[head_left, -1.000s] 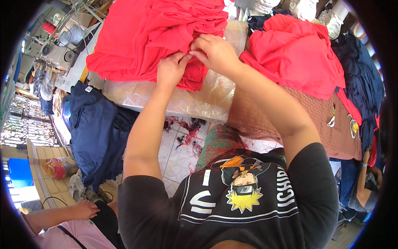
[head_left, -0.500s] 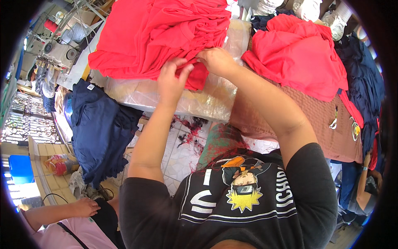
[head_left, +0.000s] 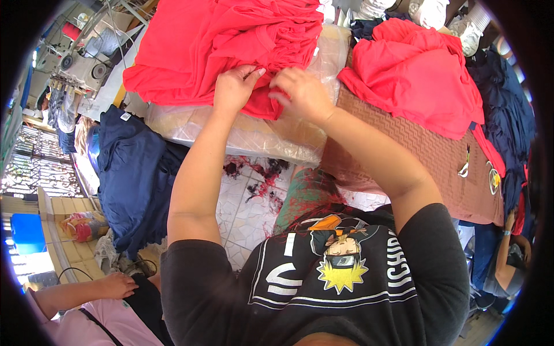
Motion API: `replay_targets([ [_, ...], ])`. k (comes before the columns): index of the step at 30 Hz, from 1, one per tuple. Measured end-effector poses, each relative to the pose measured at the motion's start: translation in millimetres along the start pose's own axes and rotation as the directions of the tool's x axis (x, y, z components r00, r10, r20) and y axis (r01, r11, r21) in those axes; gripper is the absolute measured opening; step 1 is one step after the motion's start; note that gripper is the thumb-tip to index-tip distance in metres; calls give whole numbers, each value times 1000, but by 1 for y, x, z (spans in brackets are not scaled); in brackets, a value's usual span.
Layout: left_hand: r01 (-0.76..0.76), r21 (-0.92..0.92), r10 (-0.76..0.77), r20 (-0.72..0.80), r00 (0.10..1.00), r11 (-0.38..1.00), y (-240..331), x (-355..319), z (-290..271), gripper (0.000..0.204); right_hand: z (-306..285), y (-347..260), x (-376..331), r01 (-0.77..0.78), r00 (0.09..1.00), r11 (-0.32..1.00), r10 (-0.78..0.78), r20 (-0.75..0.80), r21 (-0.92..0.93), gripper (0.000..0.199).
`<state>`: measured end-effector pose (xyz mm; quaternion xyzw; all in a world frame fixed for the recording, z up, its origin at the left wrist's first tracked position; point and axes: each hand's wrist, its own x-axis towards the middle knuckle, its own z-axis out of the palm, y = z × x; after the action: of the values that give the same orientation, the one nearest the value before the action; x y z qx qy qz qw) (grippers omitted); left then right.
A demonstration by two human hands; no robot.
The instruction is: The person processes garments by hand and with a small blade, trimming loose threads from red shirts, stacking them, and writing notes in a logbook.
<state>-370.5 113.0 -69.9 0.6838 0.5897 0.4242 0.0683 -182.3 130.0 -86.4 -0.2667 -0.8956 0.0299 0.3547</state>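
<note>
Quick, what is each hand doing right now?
Left hand: closed, gripping the red cloth.
Right hand: closed, pinching the same cloth.

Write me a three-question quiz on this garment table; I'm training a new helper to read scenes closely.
1. True or false: both hands touch the red cloth garment pile on the clear plastic sheet.
2. What lies on the brown patterned tablecloth to the person's right? A) a second red cloth heap B) a blue bucket C) a cardboard box
3. Fill in: the cloth hanging off the table on the person's left is ____ in colour.

Key: 1 true, the left hand and right hand both pinch its edge. 2 A, the second red cloth heap. 3 navy, the dark blue hanging fabric.
</note>
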Motion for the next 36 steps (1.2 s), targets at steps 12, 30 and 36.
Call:
replay_targets([
  [12, -74, -129, 42, -233, 971, 989, 4, -22, 7, 31, 7, 7, 28, -185, 965, 982, 175, 195, 36, 17],
  [30, 201, 49, -200, -9, 980, 978, -17, -72, 42, 26, -35, 14, -11, -214, 967, 970, 193, 168, 115, 17],
  [36, 62, 411, -145, 174, 974, 910, 1, -105, 73, 40, -64, 9, -156, -165, 926, 979, 195, 323, -117, 43],
])
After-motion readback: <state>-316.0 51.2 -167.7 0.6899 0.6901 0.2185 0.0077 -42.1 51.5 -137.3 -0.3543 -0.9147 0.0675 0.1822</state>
